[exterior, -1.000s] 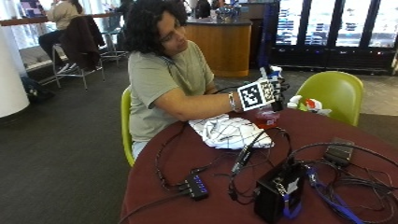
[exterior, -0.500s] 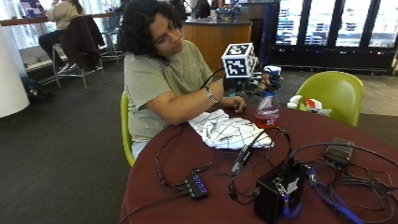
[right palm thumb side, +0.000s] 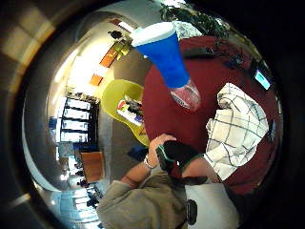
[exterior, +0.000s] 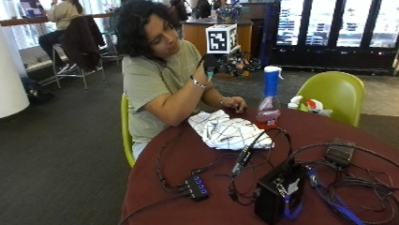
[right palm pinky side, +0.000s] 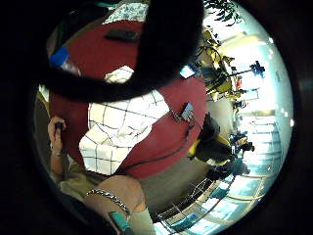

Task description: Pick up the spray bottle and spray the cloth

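Note:
The spray bottle [exterior: 269,99], clear with a blue top and a little red liquid, stands upright on the round maroon table [exterior: 152,192]. Nothing touches it. The white checked cloth [exterior: 228,131] lies crumpled just in front of it, toward the person. My gloved right hand [exterior: 209,62] is raised well above the table, near the person's face, and holds nothing. The bare hand [exterior: 234,103] rests on the table by the cloth's far edge. The thumb side palm view looks down on the bottle [right palm thumb side: 165,56] and the cloth [right palm thumb side: 237,130]; the little finger side shows the cloth [right palm pinky side: 122,128].
A black box [exterior: 278,192], a small hub [exterior: 196,186] and several cables [exterior: 349,183] cover the near side of the table. A green chair [exterior: 333,91] stands behind the bottle, with small items [exterior: 310,105] at the table's far edge.
My right hand was at the bottle on the table a second ago. It has let go and risen to face height. The bottle stays standing on the table.

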